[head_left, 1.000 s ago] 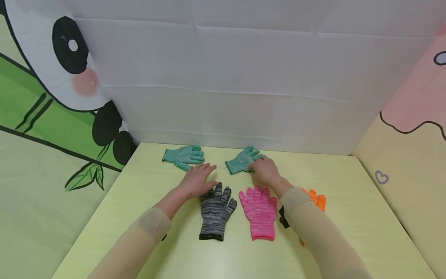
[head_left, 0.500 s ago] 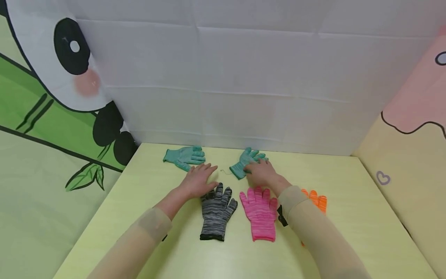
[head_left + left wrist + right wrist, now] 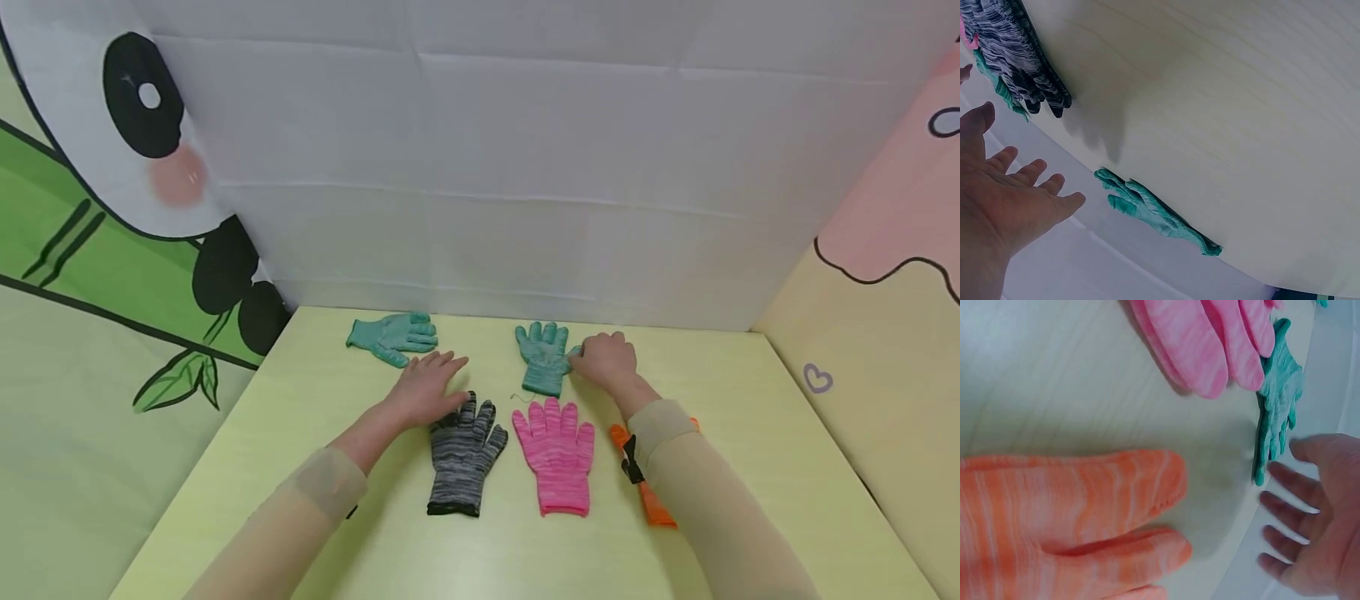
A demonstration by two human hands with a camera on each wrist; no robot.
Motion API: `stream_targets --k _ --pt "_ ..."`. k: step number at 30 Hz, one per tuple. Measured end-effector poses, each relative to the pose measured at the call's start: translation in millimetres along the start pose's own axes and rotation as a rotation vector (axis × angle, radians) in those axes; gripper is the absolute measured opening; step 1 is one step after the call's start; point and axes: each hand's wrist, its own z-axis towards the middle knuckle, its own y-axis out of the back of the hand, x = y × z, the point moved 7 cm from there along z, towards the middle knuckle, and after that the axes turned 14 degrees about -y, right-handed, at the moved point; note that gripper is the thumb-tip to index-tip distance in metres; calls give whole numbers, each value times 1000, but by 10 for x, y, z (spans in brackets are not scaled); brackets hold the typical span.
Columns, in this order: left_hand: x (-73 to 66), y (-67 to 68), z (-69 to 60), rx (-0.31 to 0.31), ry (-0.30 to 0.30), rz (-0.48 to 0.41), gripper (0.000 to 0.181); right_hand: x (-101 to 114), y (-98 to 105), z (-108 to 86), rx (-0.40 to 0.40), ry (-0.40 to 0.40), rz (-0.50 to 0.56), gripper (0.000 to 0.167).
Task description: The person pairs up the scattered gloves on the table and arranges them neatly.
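Observation:
Behind the pink glove (image 3: 555, 458) lies a teal glove (image 3: 543, 358), now with its fingers toward the back wall. At this glove's thumb is my right hand (image 3: 609, 362); in the right wrist view its fingers are loosely spread, with nothing gripped between them. Whether it still touches the glove is hard to tell. My left hand (image 3: 426, 390), fingers extended, hovers near the fingertips of a grey-black striped glove (image 3: 461, 467) and holds nothing. A second teal glove (image 3: 393, 335) lies beyond it at the back left, also seen in the left wrist view (image 3: 1154, 209).
An orange striped glove (image 3: 654, 500) lies partly hidden under my right forearm. The pale yellow table (image 3: 465, 558) ends at a white cloth wall (image 3: 487, 250). Printed cloth stands on both sides. A loose thread curls by the teal glove's cuff.
The right-hand teal glove has turned, its cuff swinging toward me and its fingers now pointing to the back. My right hand has shifted right. The left hand has barely moved.

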Motion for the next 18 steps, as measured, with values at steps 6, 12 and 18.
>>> stream_targets --k 6,12,18 --pt "6 4 4 0 -6 -22 67 9 -104 -8 78 -128 -27 63" --pt "1 12 -54 5 -4 -21 66 174 -170 -1 71 -151 25 45" --pt "52 24 -122 1 6 -16 65 202 -153 34 113 -92 299 21"
